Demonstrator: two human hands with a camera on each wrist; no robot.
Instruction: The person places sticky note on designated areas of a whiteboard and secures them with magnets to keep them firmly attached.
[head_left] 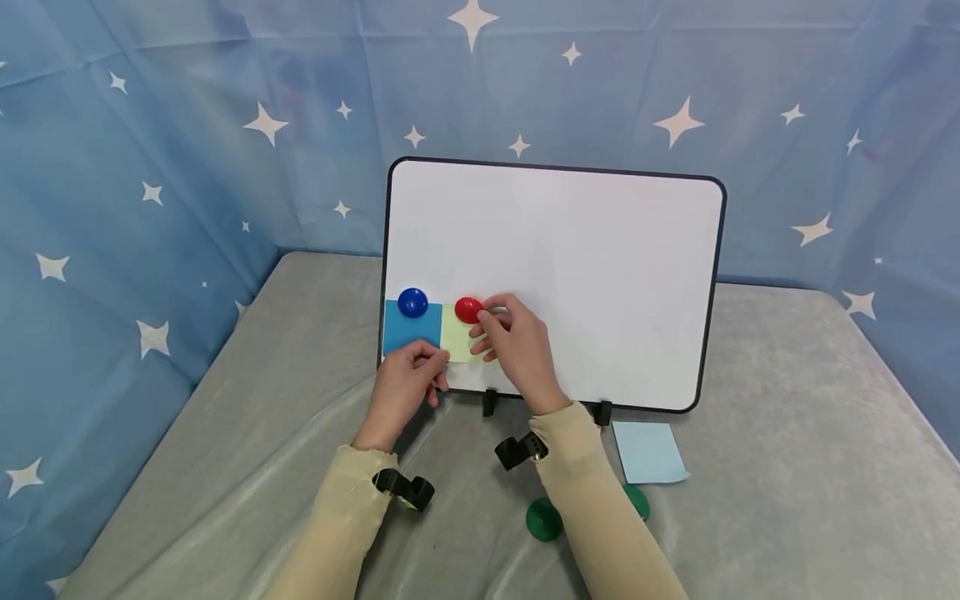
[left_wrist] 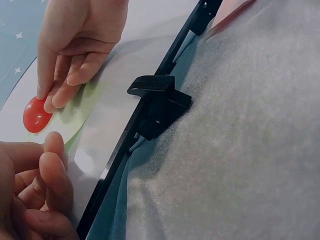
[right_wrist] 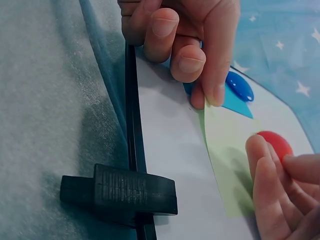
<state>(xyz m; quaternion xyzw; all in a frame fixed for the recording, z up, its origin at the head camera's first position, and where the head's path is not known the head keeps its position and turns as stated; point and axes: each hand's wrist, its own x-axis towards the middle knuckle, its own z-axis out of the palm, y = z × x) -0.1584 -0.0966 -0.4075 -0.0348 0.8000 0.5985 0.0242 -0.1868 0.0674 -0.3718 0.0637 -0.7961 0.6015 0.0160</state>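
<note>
Low on the left of a white board (head_left: 600, 275), a pale green paper note (head_left: 456, 342) lies beside a blue note (head_left: 408, 329). A round blue magnet (head_left: 412, 302) sits over the blue note's top edge. My right hand (head_left: 522, 346) holds a round red magnet (head_left: 467, 310) between thumb and index finger at the green note's top edge. With thumb and index finger, my left hand (head_left: 405, 382) pinches the green note's lower left corner, clearest in the right wrist view (right_wrist: 212, 105).
The black-framed board leans back on black feet (head_left: 489, 403) on a grey cloth. A light blue note (head_left: 648, 452) lies in front of it. Two green magnets (head_left: 543, 520) are on the cloth, one partly behind my right sleeve. A star-patterned blue curtain (head_left: 225, 183) hangs behind.
</note>
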